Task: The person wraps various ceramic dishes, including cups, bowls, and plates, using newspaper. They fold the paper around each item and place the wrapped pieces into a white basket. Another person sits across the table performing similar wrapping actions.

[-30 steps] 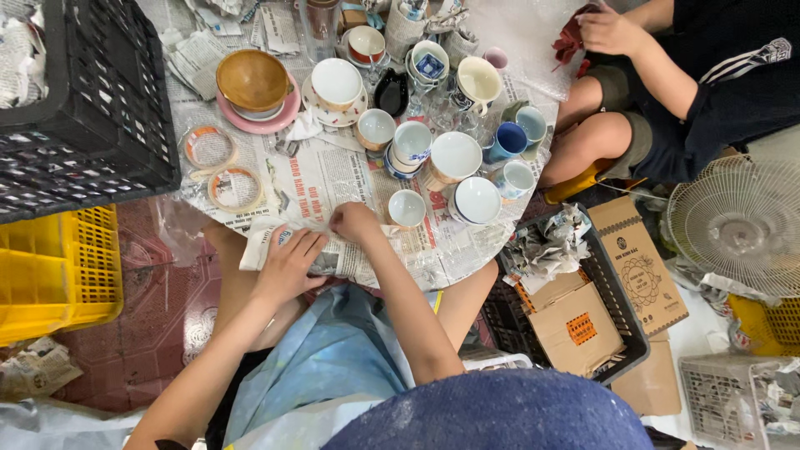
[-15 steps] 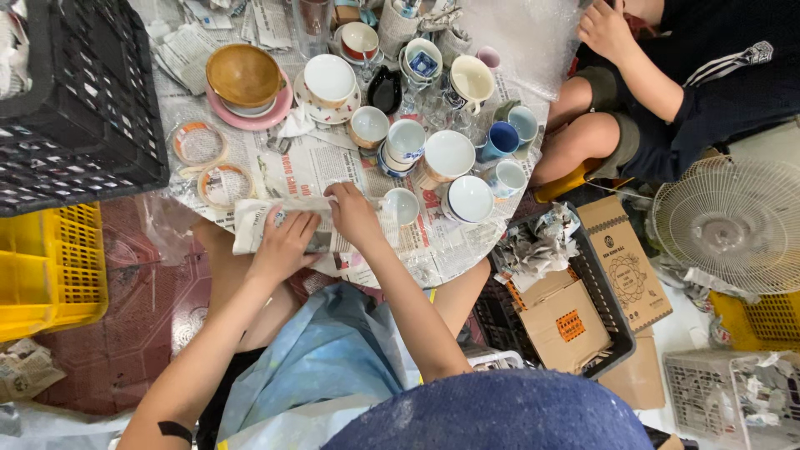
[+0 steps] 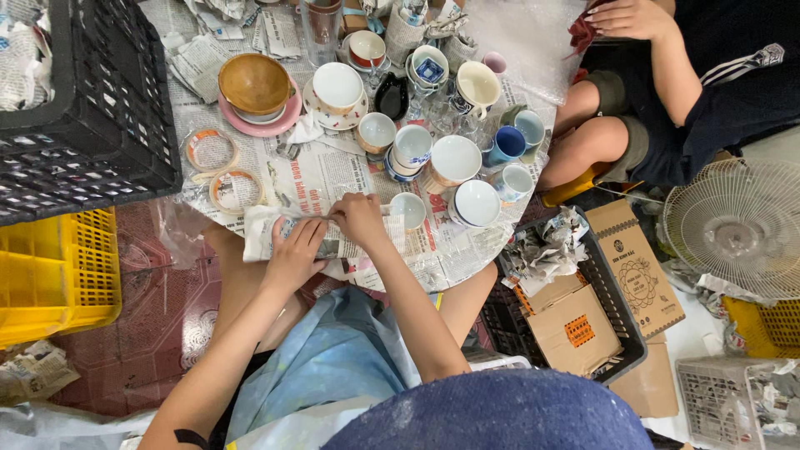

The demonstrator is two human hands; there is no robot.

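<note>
**Kid:** Both hands sit closer together now than a moment ago, and the paper bundle looks more rolled up.

**Helper:** Yes. See the left hand [image 3: 293, 250]? It lies flat on the newspaper bundle [image 3: 287, 235], fingers bent over it, pressing it down.

**Kid:** And the right hand [image 3: 360, 218]?

**Helper:** It pinches the bundle's end, fingers closed on the paper. What is inside the paper, I cannot tell.

**Kid:** Where is the bundle?

**Helper:** On the near edge of the round table [image 3: 467, 258], at about 6 o'clock. Its long side runs from 9 o'clock to 3 o'clock. The left hand is on the middle, the right hand at the 3 o'clock end.

**Kid:** What is close by?

**Helper:** A small white cup [image 3: 408, 210] sits just beside the right hand, at its 3 o'clock. Two rolls of tape [image 3: 236, 191] lie at 11 o'clock from the left hand. A black crate [image 3: 92, 125] stands farther out at 10 o'clock.
</note>
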